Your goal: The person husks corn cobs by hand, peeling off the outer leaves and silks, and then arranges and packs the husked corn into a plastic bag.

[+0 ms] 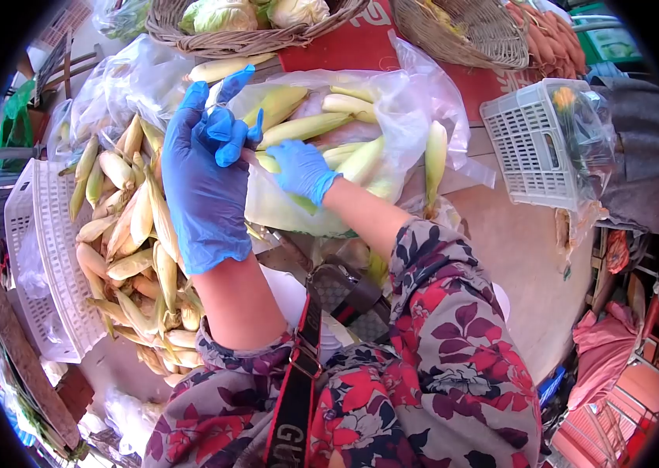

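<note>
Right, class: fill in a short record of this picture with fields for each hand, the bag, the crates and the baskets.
left hand: blue glove, raised over the corn pile
right hand: blue glove, reaching into the plastic bag
bag contents: husked corn cobs
left crate: white, heaped with corn
right crate: white, holds a wrapped item
baskets: wicker basket with cabbages; a second wicker basket

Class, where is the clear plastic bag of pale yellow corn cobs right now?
Head view, upper centre: the clear plastic bag of corn lies before the wicker basket, gripped by both blue-gloved hands.

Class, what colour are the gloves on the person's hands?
Blue, on both the left hand and right hand; head view.
</note>
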A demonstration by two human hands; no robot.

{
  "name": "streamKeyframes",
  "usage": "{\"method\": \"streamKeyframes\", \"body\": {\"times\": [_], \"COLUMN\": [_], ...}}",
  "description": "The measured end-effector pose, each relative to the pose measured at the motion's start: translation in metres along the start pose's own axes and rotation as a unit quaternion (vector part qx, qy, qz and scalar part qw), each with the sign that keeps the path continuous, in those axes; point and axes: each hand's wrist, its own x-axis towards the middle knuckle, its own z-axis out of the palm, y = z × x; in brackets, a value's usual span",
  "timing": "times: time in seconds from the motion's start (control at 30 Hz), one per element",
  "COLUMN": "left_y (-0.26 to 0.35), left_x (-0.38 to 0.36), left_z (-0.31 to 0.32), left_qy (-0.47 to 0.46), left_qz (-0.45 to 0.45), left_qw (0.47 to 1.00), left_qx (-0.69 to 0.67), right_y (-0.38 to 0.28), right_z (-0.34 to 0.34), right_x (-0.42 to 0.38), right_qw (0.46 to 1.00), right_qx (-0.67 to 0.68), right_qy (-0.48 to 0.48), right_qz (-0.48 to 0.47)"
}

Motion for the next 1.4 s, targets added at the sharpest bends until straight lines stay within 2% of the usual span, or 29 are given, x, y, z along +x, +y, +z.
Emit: {"method": "streamKeyframes", "body": {"times": [0.03, 0.13, 0.23, 0.3, 0.37, 0.47, 0.5, 0.6, 0.67, 0.7, 0.8, 0.9, 1.0, 1.1, 1.2, 1.3, 1.4], "left_y": [0.000, 0.004, 0.010, 0.013, 0.014, 0.012, 0.010, 0.001, 0.001, 0.002, 0.002, -0.001, -0.002, -0.005, -0.008, -0.014, -0.014], "left_x": [0.000, 0.003, 0.004, 0.004, 0.004, 0.003, 0.007, 0.009, 0.008, 0.010, 0.014, 0.012, 0.013, 0.013, 0.012, 0.006, 0.002], "left_z": [0.000, -0.006, -0.016, -0.017, -0.014, -0.014, -0.012, -0.009, -0.002, -0.007, -0.017, -0.012, -0.011, -0.007, -0.005, 0.010, 0.010], "left_qy": [0.002, -0.006, -0.039, -0.027, -0.003, -0.030, -0.020, 0.019, 0.035, 0.015, -0.027, -0.034, -0.031, -0.014, -0.011, 0.040, 0.039], "left_qz": [0.005, 0.007, -0.007, -0.004, 0.003, -0.005, -0.001, 0.000, 0.002, 0.002, 0.011, 0.014, -0.015, -0.010, -0.005, 0.014, -0.004], "left_qw": [1.000, 1.000, 0.999, 0.999, 0.999, 0.999, 0.998, 0.997, 0.997, 0.997, 0.996, 0.995, 0.994, 0.993, 0.994, 0.993, 0.991], "left_qx": [0.007, 0.021, 0.021, 0.020, 0.032, 0.044, 0.057, 0.078, 0.074, 0.077, 0.086, 0.095, 0.103, 0.115, 0.107, 0.107, 0.125], "right_y": [-0.009, -0.005, 0.017, 0.047, 0.074, 0.123, 0.122, 0.127, 0.107, 0.099, 0.107, 0.096, 0.091, 0.101, 0.130, 0.142, 0.122], "right_z": [0.006, -0.003, -0.047, -0.071, -0.082, -0.053, -0.057, -0.060, -0.089, -0.100, -0.099, -0.110, -0.116, -0.115, -0.095, -0.071, -0.079], "right_x": [-0.004, 0.004, 0.012, 0.020, 0.027, 0.031, 0.033, 0.030, 0.007, -0.012, -0.057, -0.061, -0.047, -0.032, -0.030, -0.037, -0.047], "right_qw": [0.998, 0.993, 0.991, 0.995, 0.990, 0.994, 0.997, 0.984, 0.991, 0.986, 0.973, 0.954, 0.914, 0.899, 0.918, 0.950, 0.973], "right_qx": [-0.025, 0.022, 0.002, -0.014, -0.071, -0.020, 0.028, 0.045, 0.116, 0.151, -0.029, -0.079, -0.204, -0.198, -0.030, -0.019, -0.054], "right_qy": [-0.028, -0.102, -0.109, 0.008, 0.110, 0.105, 0.057, 0.152, 0.022, -0.045, -0.203, -0.290, -0.346, -0.365, -0.386, -0.309, -0.215], "right_qz": [0.041, 0.059, -0.074, -0.094, -0.044, -0.001, 0.040, 0.085, 0.062, 0.052, -0.106, -0.002, -0.052, -0.138, -0.083, -0.029, -0.058]}}
